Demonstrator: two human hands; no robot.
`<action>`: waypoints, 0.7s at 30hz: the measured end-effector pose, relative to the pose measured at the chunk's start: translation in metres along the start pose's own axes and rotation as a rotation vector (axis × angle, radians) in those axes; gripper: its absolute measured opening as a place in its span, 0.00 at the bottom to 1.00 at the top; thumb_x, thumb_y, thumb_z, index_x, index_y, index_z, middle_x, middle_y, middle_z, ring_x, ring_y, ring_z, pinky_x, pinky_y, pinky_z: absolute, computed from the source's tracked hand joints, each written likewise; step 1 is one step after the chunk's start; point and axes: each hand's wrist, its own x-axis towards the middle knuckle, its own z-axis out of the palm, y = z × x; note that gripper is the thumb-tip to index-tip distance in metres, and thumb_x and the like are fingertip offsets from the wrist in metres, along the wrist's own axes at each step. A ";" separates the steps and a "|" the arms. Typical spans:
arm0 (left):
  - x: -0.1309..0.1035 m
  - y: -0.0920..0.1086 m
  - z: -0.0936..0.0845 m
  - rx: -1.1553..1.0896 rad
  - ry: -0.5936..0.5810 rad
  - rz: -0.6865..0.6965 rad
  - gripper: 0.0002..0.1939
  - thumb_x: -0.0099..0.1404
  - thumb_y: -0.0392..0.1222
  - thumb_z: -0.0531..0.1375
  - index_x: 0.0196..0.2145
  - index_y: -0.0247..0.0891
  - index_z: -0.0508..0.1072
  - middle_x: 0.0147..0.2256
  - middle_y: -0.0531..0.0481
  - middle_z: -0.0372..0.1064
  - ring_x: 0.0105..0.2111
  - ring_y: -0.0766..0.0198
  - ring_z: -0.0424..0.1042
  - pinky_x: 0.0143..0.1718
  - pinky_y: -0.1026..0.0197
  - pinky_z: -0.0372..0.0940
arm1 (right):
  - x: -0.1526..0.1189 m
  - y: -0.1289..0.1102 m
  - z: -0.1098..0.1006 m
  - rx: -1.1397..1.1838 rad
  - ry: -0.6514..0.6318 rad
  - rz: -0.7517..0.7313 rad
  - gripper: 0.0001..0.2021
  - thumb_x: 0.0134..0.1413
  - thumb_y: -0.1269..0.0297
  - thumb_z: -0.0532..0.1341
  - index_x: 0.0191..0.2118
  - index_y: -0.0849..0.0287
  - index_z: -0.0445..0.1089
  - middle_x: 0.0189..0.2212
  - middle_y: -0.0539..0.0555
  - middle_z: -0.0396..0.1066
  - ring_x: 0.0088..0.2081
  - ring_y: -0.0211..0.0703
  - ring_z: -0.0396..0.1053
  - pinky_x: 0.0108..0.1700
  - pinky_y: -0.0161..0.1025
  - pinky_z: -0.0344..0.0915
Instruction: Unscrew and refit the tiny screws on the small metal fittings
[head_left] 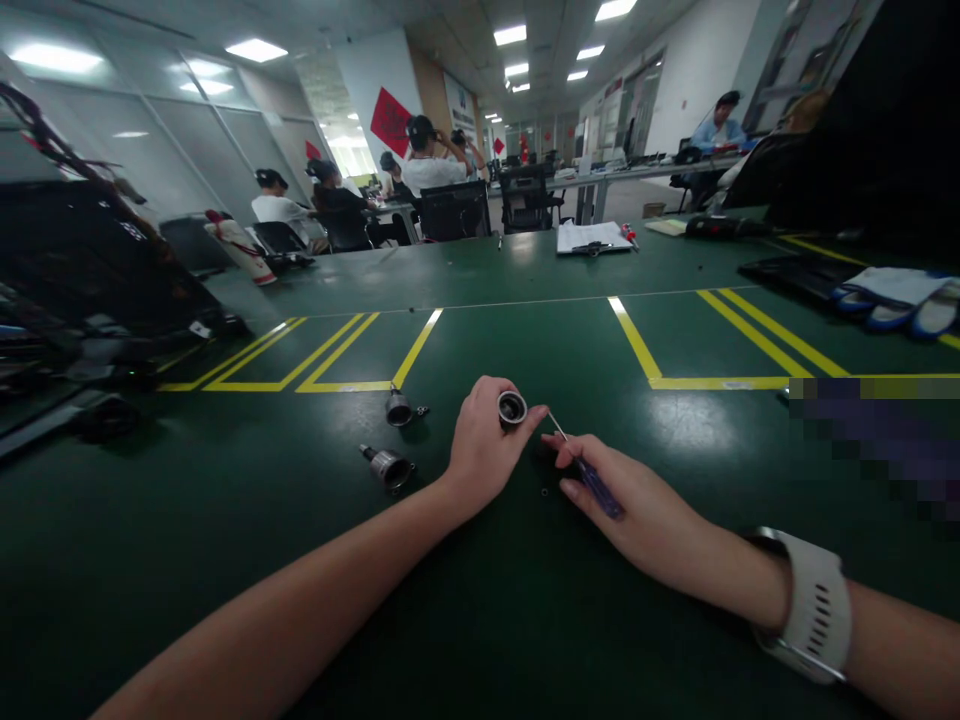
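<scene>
My left hand (pixel 484 440) is wrapped round a cup-shaped metal part (pixel 512 408), its round hollow end turned up toward me. In my right hand (pixel 630 500) lies a small screwdriver (pixel 598 488) with a purple handle; its thin shaft points up and left, close to my left thumb. Whether the tip touches anything is too small to tell. A tiny dark ring (pixel 544 492) rests on the table below the hands. To the left lie two similar metal parts, one farther off (pixel 398 408) and one nearer (pixel 388 467).
Yellow tape (pixel 720 383) marks the green table (pixel 517 340). A clipboard with papers (pixel 594 238) lies at the far side, and white-and-blue gloves (pixel 896 298) at the right. Dark equipment (pixel 90 290) stands on the left. Several people sit at desks beyond.
</scene>
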 end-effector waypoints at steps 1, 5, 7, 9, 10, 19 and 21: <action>-0.001 0.001 -0.002 -0.002 -0.016 -0.005 0.13 0.61 0.50 0.57 0.33 0.36 0.63 0.30 0.52 0.62 0.31 0.64 0.63 0.31 0.61 0.59 | 0.000 -0.003 0.001 -0.036 -0.006 0.004 0.06 0.55 0.68 0.55 0.40 0.56 0.61 0.44 0.57 0.68 0.45 0.50 0.67 0.45 0.51 0.64; -0.005 0.005 -0.009 -0.004 -0.115 0.034 0.21 0.60 0.59 0.54 0.33 0.35 0.64 0.29 0.52 0.62 0.30 0.63 0.63 0.30 0.60 0.58 | -0.003 -0.010 0.001 -0.066 -0.009 0.032 0.12 0.55 0.62 0.57 0.45 0.56 0.61 0.44 0.57 0.68 0.43 0.50 0.68 0.44 0.50 0.65; -0.007 0.006 -0.012 -0.022 -0.136 0.071 0.21 0.63 0.58 0.50 0.33 0.35 0.64 0.29 0.51 0.62 0.29 0.64 0.62 0.30 0.60 0.58 | -0.005 -0.013 -0.001 -0.038 -0.007 0.038 0.14 0.55 0.61 0.57 0.47 0.57 0.60 0.46 0.58 0.67 0.45 0.50 0.67 0.46 0.50 0.65; -0.008 0.010 -0.014 -0.028 -0.172 0.119 0.20 0.66 0.55 0.46 0.34 0.35 0.64 0.30 0.50 0.62 0.29 0.64 0.62 0.31 0.60 0.59 | -0.007 -0.015 -0.003 -0.014 -0.009 0.052 0.16 0.55 0.60 0.57 0.48 0.58 0.59 0.47 0.59 0.66 0.45 0.50 0.67 0.46 0.51 0.65; -0.008 0.012 -0.015 -0.024 -0.207 0.147 0.19 0.67 0.54 0.46 0.34 0.35 0.64 0.31 0.50 0.63 0.30 0.64 0.62 0.33 0.60 0.59 | -0.008 -0.016 -0.005 -0.001 -0.017 0.063 0.16 0.55 0.60 0.58 0.48 0.58 0.59 0.46 0.59 0.66 0.45 0.50 0.67 0.46 0.51 0.65; -0.020 0.036 -0.032 0.063 -0.558 0.296 0.11 0.64 0.46 0.53 0.39 0.36 0.66 0.38 0.47 0.62 0.37 0.60 0.62 0.39 0.55 0.62 | -0.014 -0.020 -0.009 0.042 0.006 -0.010 0.14 0.50 0.71 0.58 0.44 0.57 0.58 0.42 0.56 0.67 0.42 0.46 0.68 0.45 0.47 0.65; -0.023 0.038 -0.034 0.085 -0.564 0.305 0.11 0.62 0.43 0.55 0.41 0.37 0.65 0.39 0.47 0.62 0.38 0.60 0.63 0.40 0.54 0.62 | -0.014 -0.019 -0.008 0.039 0.013 -0.004 0.14 0.49 0.74 0.57 0.43 0.56 0.58 0.41 0.55 0.68 0.41 0.45 0.68 0.44 0.47 0.65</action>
